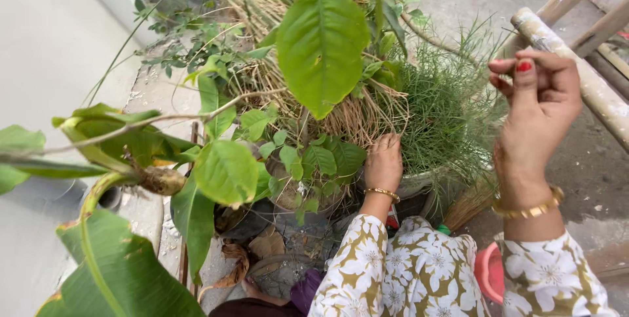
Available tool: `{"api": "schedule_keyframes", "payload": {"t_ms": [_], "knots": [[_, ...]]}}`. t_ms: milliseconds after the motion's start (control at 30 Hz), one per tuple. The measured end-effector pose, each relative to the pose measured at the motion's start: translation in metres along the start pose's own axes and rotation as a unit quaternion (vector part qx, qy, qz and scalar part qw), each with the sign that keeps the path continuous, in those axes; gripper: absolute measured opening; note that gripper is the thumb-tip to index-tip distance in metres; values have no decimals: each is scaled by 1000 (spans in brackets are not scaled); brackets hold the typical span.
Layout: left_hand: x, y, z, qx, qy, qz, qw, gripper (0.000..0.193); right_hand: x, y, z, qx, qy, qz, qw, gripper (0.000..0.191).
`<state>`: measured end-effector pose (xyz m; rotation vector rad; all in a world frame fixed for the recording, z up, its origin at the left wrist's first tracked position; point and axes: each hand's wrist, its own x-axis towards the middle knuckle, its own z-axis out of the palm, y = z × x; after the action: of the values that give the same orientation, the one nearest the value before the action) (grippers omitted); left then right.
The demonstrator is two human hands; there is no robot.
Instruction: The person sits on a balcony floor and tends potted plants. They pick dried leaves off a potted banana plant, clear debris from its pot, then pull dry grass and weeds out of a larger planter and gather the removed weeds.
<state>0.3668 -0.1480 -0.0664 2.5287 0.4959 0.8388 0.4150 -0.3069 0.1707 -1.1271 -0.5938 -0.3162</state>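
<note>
— Reaching into the dry straw-coloured stems (357, 117), the left hand (383, 163) has its grip closed on a bunch of them, just above the grey pot rim (419, 183).

— And the right hand (537, 111)?

— Raised well apart, over the fine green grass (445, 107), its grip narrow, fingertips pinched together; whether anything sits between them cannot be told.

— Any packages?

— Only a small red-and-white packet (392, 217) under the left wrist, and a pink rounded container (488, 271) between the floral sleeves (406, 271).
</note>
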Motion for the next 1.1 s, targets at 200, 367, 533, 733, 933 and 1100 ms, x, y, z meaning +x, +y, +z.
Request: {"api": "schedule_keyframes", "payload": {"t_ms": [200, 367, 533, 733, 933, 1100], "knots": [[-5, -2, -41, -195, -18, 43, 980, 40, -32, 8, -14, 39, -41, 78, 995, 8], [-55, 7, -101, -565, -192, -117, 794, 59, -86, 51, -9, -39, -179, 257, 949, 15], [-81, -24, -165, -738, -341, -147, 564, 77, -150, 92, 12, -105, -233, 345, 903, 18], [-93, -59, -168, -649, -329, -253, 637, 57, -188, 119, 12, -228, -355, 286, 860, 20], [-114, -91, -118, -321, -278, -243, 872, 18, -195, 139, 8, -24, -288, 392, 873, 27], [-148, -130, -101, 147, -266, -217, 928, 20, -177, 136, -4, -100, -250, 339, 901, 30]]}}
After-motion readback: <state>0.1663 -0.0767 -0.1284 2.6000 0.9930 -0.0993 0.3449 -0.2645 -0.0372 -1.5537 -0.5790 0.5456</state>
